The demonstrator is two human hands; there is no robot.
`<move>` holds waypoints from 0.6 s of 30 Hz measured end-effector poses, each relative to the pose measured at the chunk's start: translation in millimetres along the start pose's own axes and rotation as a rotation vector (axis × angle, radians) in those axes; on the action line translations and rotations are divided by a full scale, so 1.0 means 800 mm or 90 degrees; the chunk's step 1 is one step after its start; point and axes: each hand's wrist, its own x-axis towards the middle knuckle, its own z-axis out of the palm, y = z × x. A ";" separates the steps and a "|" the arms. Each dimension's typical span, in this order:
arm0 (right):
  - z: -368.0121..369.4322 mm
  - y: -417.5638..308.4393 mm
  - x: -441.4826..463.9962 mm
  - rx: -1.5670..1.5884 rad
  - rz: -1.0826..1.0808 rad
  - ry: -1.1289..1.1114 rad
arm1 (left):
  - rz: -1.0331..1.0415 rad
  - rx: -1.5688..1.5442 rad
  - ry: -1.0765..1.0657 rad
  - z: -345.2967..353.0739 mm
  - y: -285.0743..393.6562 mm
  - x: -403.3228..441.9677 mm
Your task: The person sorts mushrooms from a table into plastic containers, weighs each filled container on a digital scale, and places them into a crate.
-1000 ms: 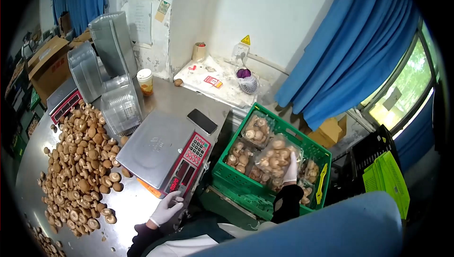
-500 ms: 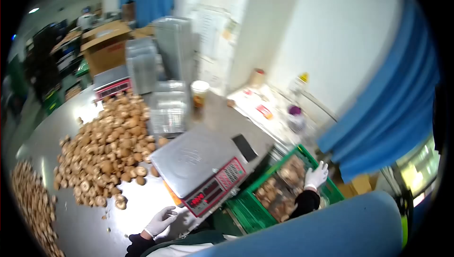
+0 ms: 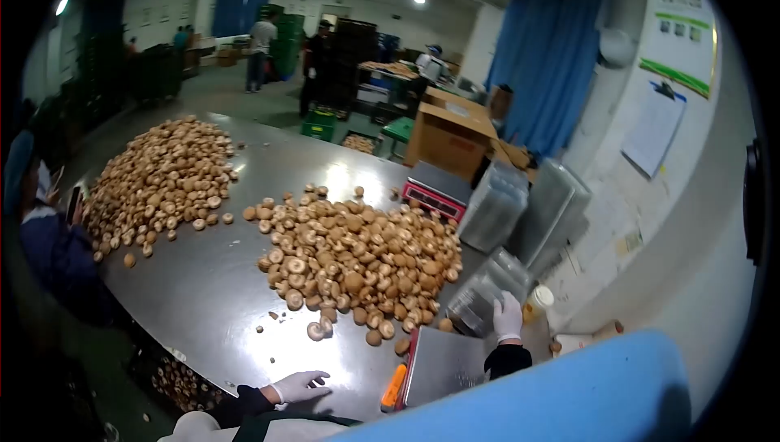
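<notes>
My left hand (image 3: 301, 387), in a white glove, hovers at the near edge of the steel table, fingers stretched out and holding nothing. In a matching glove, my right hand (image 3: 508, 318) reaches to the stack of clear plastic trays (image 3: 475, 300); its fingers are extended at the near side of the stack, and I cannot tell whether they touch it. Below that hand lies the flat metal scale (image 3: 439, 365), partly covered by my blue sleeve. An orange-handled tool (image 3: 394, 387) rests beside the scale. Brown mushrooms (image 3: 366, 255) are heaped beyond my hands.
A second mushroom heap (image 3: 166, 174) lies at far left, near a person (image 3: 57, 239) holding a phone. Taller tray stacks (image 3: 494, 206), another scale (image 3: 436, 190) and a cardboard box (image 3: 448, 137) stand at the back right. A paper cup (image 3: 538, 300) is close to my right hand.
The view has swung left. My right hand has left the green crate of packed mushrooms and is now at the clear trays. My left hand remains open near the table edge.
</notes>
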 end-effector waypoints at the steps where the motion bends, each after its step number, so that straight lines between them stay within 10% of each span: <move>1: 0.022 0.010 0.011 -0.046 0.022 -0.074 | 0.038 0.034 0.013 -0.006 0.001 -0.002; 11: 0.037 0.069 0.025 0.258 0.195 -0.278 | -0.062 -0.016 0.022 0.003 -0.037 -0.013; 18: 0.064 0.121 0.016 0.312 0.276 -0.148 | -0.028 -0.017 -0.030 0.024 -0.023 0.007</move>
